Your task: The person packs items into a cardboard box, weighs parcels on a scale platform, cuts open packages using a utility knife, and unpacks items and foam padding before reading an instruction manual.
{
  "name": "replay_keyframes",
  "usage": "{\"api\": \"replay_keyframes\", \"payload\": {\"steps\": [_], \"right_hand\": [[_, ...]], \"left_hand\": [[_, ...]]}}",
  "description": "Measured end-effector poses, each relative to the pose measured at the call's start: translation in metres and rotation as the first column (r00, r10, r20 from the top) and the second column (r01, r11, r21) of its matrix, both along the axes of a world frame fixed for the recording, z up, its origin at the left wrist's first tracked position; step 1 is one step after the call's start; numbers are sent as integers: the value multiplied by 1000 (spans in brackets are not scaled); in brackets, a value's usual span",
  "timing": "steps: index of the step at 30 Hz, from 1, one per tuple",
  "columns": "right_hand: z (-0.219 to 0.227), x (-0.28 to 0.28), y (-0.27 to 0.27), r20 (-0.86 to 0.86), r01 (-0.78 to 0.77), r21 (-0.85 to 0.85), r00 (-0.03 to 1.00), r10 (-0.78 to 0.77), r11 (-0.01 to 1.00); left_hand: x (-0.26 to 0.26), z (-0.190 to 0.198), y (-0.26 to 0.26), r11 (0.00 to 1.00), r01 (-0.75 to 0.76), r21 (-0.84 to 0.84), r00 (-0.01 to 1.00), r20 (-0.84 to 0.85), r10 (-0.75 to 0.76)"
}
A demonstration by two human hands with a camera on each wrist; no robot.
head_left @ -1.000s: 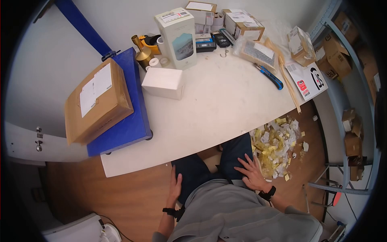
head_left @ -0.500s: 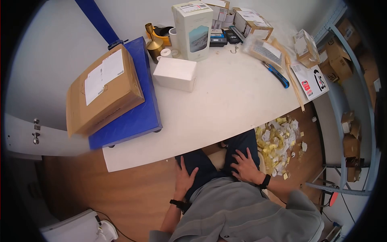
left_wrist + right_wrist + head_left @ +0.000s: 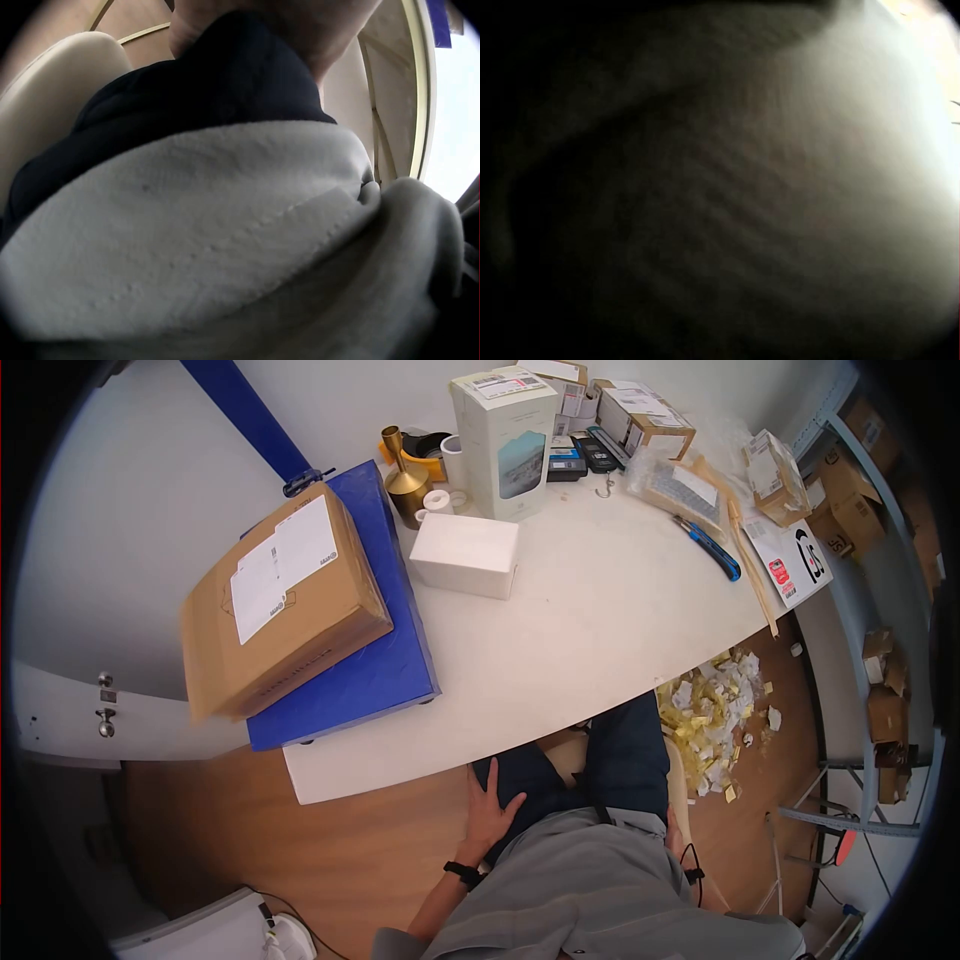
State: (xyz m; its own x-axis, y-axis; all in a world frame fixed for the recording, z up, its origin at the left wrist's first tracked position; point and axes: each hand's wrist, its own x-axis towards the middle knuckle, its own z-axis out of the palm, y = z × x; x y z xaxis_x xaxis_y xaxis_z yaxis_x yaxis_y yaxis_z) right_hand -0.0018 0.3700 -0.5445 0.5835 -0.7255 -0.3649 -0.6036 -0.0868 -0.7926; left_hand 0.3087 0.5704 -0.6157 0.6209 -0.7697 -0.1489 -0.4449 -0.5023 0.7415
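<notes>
Here, from the head view, I see my left hand (image 3: 490,812) resting flat, fingers straight, on the left thigh (image 3: 520,790) in dark trousers, holding nothing. My right hand is tucked beside the right hip, hidden by the grey top (image 3: 590,890); I cannot tell how its fingers lie. Forward and slightly left across the white surface (image 3: 560,650), the white box (image 3: 465,555) lies with its long side running left to right, nearer the left hand. The left wrist view shows only grey cloth and dark trouser; the right wrist view shows only blurred fabric.
</notes>
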Motion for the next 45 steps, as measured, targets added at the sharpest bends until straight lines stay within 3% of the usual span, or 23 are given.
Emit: {"api": "replay_keyframes", "payload": {"steps": [11, 17, 19, 20, 22, 23, 25, 30, 33, 37, 39, 40, 42, 43, 45], "right_hand": [[14, -32, 49, -183, 288, -23, 940, -287, 957], [22, -50, 64, -270, 438, -64, 858, -438, 897], [16, -40, 47, -280, 396, -46, 876, -392, 917], [11, -31, 29, -280, 345, -36, 897, -341, 938], [0, -10, -7, -283, 226, -19, 933, -223, 974], [-5, -2, -19, -288, 180, -14, 941, -176, 984], [-12, 5, -35, -301, 135, -20, 944, -135, 991], [-30, -3, -59, -315, 23, -69, 948, -44, 997], [-24, -10, -73, -316, -101, 30, 943, 105, 994], [36, 23, -88, -427, -168, 184, 874, 233, 968], [39, 24, -95, -255, -144, 55, 955, 154, 988], [38, 27, -95, -195, -266, -213, 954, 226, 940], [45, 57, -90, -307, -415, -491, 905, 294, 766], [48, 70, -88, -311, -424, -484, 901, 303, 765], [49, 91, -82, -454, -711, -547, 695, 557, 442]], "left_hand": [[0, -3, 1, 999, -40, -7, 999, -37, 40], [-1, 11, -7, 996, -13, 91, 999, 48, 8], [6, 24, -12, 935, 229, 269, 943, 178, -282], [11, 31, -17, 948, 149, 282, 958, 195, -208], [17, 41, -24, 857, 393, 333, 869, 170, -465], [15, 35, -24, 880, 327, 345, 898, 177, -403], [18, 13, -28, 871, 417, 260, 846, 239, -476], [20, 2, -29, 917, 368, 152, 879, 264, -397], [21, 0, -26, 928, 357, 106, 885, 280, -373], [25, 2, -23, 908, 414, 69, 878, 231, -418], [24, 12, -23, 898, 440, 18, 884, 165, -437], [24, 19, -22, 896, 443, -37, 880, 208, -427], [21, 13, -19, 840, 517, -166, 845, 254, -470], [18, 13, -16, 823, 538, -181, 820, 337, -462], [15, 2, -11, 822, 555, -132, 803, 343, -487]]}}
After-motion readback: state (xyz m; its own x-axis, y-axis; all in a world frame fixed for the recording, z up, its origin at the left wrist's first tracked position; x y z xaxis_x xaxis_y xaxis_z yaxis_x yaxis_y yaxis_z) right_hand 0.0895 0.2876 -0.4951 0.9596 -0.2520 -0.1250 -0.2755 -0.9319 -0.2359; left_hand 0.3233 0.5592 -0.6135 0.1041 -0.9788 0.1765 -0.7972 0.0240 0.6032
